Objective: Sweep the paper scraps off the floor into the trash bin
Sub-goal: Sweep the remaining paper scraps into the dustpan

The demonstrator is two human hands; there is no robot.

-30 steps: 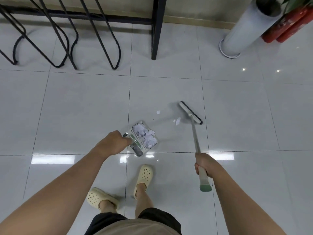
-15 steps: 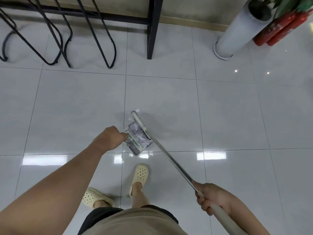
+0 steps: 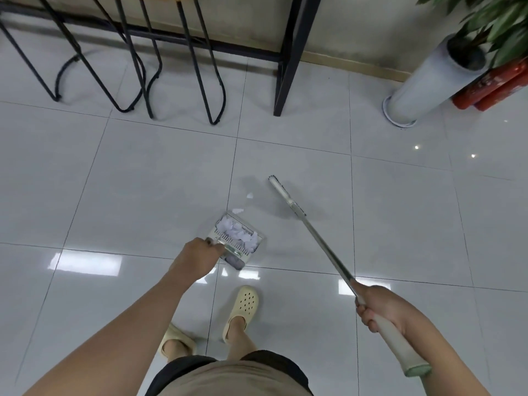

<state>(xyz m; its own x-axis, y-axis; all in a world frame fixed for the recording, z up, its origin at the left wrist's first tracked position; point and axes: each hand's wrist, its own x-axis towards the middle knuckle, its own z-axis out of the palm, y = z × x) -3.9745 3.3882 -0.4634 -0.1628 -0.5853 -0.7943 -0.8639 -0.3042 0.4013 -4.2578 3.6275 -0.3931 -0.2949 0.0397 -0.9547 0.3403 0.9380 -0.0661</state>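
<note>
- Left hand [image 3: 197,254] was curled round the handle of the small clear plastic dustpan [image 3: 235,241], which sat on the glossy grey tiled floor [image 3: 143,181] just ahead of the feet.
- Right hand [image 3: 380,305] was wrapped round the pale grip sleeve of the long metal-handled broom [image 3: 314,238]; broom head [image 3: 285,197] sat out to the right of the pan, apart from it.
- Torn white paper scraps [image 3: 237,234] were mostly piled inside the pan. One loose scrap [image 3: 237,210] lay at the pan's lip, another small scrap [image 3: 250,196] on the tile between pan and broom head.
- Handling, my read: scraps are near weightless and flimsy, likely to skid on the slick tile or flutter out if the pan tips. Short, low strokes toward the lip look best.
- Pan looks light and rigid; hold by the handle and keep it level when carrying.
- No trash bin in view.
</note>
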